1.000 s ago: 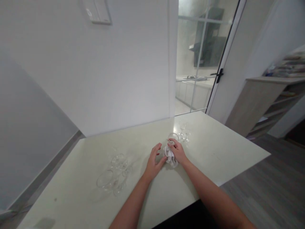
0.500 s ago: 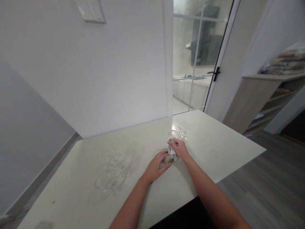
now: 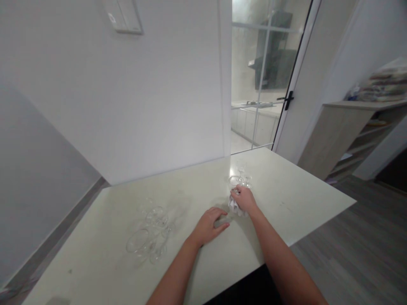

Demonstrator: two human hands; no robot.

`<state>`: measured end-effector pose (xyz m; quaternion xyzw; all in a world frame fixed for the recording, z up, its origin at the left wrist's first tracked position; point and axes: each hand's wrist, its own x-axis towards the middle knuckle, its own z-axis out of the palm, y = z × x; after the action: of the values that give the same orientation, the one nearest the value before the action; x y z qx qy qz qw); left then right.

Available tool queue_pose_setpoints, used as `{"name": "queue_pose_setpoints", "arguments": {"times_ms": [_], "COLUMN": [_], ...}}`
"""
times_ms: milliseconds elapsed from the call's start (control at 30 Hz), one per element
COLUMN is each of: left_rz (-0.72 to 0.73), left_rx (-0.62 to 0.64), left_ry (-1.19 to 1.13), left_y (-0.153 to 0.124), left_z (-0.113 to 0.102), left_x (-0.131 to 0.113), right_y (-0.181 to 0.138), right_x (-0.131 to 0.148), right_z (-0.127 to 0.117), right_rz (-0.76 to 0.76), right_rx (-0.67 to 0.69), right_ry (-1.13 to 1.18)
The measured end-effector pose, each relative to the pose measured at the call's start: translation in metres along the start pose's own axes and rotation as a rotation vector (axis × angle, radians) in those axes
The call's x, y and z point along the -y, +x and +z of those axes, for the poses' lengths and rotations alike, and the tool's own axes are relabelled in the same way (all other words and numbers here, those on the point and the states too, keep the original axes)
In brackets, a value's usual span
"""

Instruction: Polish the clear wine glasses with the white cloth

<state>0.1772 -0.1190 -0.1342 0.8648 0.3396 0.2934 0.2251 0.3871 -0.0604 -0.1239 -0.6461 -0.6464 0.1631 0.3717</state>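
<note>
The person's right hand [image 3: 244,199] is closed on a crumpled white cloth [image 3: 234,206], which bunches out below and to the left of its fingers, low over the pale table [image 3: 305,203]. The left hand [image 3: 208,226] is to the left of that grip and nearer the body, its thumb and fingers curved and standing apart, facing the cloth. Something faint and clear seems to show between them, perhaps glass, but the view is too poor to tell whether the hand is clamped on it. Just beyond the right hand's grip is a small group of clear glassware [image 3: 241,180], with one round rim close to the fingertips. Well to the left of the left hand, a second cluster of clear glasses [image 3: 155,218] sits on the table, their outlines overlapping. Farther off, beyond and right of both grips, is a glazed door [image 3: 263,80].
</note>
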Motion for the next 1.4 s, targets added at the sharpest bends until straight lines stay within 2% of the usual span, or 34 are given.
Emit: {"name": "queue_pose_setpoints", "arguments": {"times_ms": [200, 400, 633, 833, 1400], "left_rz": [0.000, 0.003, 0.002, 0.019, 0.032], "left_rx": [0.009, 0.004, -0.001, -0.006, 0.009], "left_ry": [0.004, -0.005, -0.004, -0.008, 0.013], "left_y": [0.001, 0.001, 0.001, 0.002, 0.003], "left_z": [-0.001, 0.000, -0.001, -0.002, -0.002], "left_x": [-0.001, 0.001, 0.002, -0.002, -0.002], "right_y": [0.003, 0.007, 0.008, 0.008, 0.010], "right_x": [-0.008, -0.017, -0.038, -0.055, -0.057], "right_z": [-0.015, -0.036, -0.049, -0.051, -0.046], "right_rz": [0.047, 0.235, 0.400, 0.446, 0.410], "right_rx": [-0.020, -0.249, -0.350, -0.301, -0.231], "right_ry": [-0.090, -0.177, -0.201, -0.166, -0.123]}}
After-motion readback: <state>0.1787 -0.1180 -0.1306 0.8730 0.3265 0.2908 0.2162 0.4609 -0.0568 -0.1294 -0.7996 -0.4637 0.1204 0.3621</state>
